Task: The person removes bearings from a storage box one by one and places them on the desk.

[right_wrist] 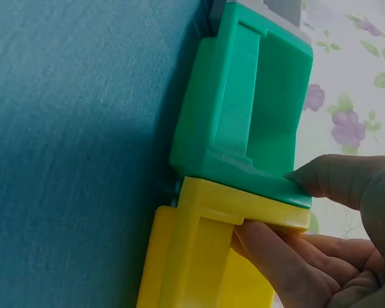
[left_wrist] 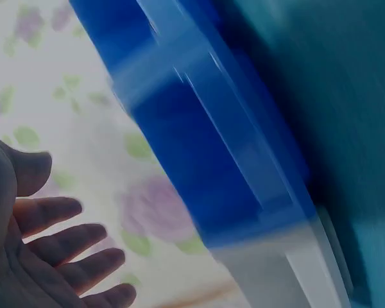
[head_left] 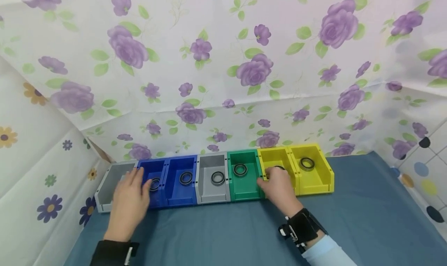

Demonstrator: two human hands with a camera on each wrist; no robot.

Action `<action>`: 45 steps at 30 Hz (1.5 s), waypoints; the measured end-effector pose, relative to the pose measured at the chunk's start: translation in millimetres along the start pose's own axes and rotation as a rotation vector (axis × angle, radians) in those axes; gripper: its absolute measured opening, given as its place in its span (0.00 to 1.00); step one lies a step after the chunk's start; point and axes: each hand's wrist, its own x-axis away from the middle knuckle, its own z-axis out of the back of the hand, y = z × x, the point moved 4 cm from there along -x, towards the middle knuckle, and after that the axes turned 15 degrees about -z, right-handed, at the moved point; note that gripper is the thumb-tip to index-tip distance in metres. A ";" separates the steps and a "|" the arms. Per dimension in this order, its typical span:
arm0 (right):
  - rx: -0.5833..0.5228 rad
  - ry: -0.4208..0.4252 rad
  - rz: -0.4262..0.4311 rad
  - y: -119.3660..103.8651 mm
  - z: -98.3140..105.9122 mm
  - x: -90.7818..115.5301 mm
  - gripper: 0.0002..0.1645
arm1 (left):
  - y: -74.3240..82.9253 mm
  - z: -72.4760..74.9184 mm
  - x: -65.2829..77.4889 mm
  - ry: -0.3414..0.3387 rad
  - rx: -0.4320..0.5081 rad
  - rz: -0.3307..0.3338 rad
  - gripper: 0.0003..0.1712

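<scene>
"Right hand [head_left: 279, 184], at work where?"

"Thumb and fingers drawn narrow, apparently pinching the adjoining side walls of a yellow plastic open-topped bin [head_left: 279, 156] and, to its left, a green plastic open-topped bin [head_left: 246, 186]. Both lie lengthwise near to far."

"And the black-and-silver ring [head_left: 280, 167] in the yellow bin?"

"Far side, mostly hidden by the hand."

"Left hand [head_left: 128, 202]?"

"Fingers apart, holding nothing, near the grey plastic bin [head_left: 111, 180] at the row's left end, well away from the yellow one."

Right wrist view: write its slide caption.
Right hand grips adjoining walls of a green rectangular plastic bin and a yellow rectangular plastic bin on blue cloth.
</scene>
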 end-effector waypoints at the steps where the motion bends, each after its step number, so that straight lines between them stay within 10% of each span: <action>1: -0.005 -0.010 -0.006 0.1 -0.9 0.2 0.13 | -8.8 1.1 0.9 -0.001 -0.006 0.012 0.29; 16: 0.002 -0.022 -0.050 1.5 -3.3 -0.3 0.22 | -97.8 -26.8 14.6 -0.168 0.032 0.193 0.27; 25: 0.009 -0.034 -0.068 1.9 -3.8 -3.2 0.23 | -116.1 -37.5 17.1 -0.313 0.107 0.130 0.33; 45: 0.016 -0.049 -0.088 1.2 -1.4 -6.8 0.19 | -134.7 -48.0 7.2 -0.578 0.169 0.258 0.29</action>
